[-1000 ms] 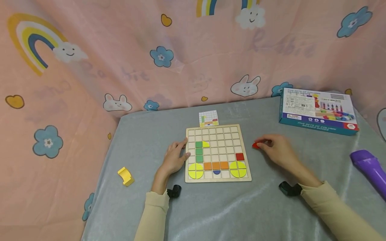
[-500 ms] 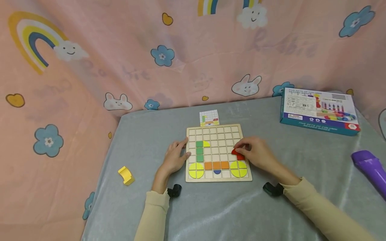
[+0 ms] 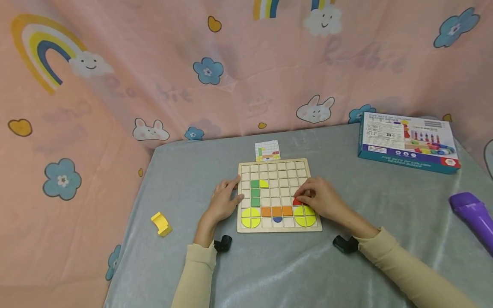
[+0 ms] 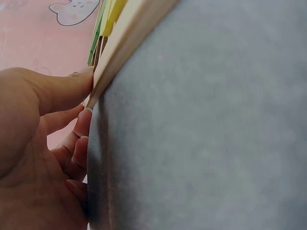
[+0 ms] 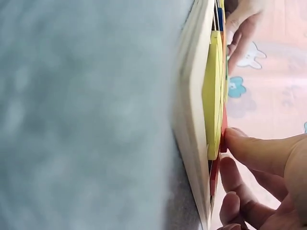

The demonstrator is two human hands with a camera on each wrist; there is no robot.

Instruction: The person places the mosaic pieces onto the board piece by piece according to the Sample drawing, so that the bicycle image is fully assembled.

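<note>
A wooden grid board [image 3: 273,171] lies on the grey-covered table with coloured tiles in its cells: green squares [image 3: 255,192], orange squares [image 3: 276,211], yellow quarter circles [image 3: 250,218] and a blue half circle [image 3: 277,219]. My left hand [image 3: 221,201] holds the board's left edge; in the left wrist view the thumb [image 4: 72,88] lies against its side. With thumb and fingers, my right hand [image 3: 321,199] pinches a red curved-edge tile [image 3: 296,202] at a cell above the right yellow circle. In the right wrist view the red tile [image 5: 224,136] touches the thumb tip. The red square is hidden by my hand.
A printed pattern card [image 3: 267,150] lies behind the board. At the back right stands a boxed toy set [image 3: 408,143]; a purple microphone-shaped object [image 3: 471,218] is at the right. A yellow arched block [image 3: 161,224] sits at the left. A pink curtain [image 3: 246,64] hangs behind.
My right hand has carried the red tile leftward from beside the board, over the red square, then down to the cell left of it. My left hand stays at the board's edge.
</note>
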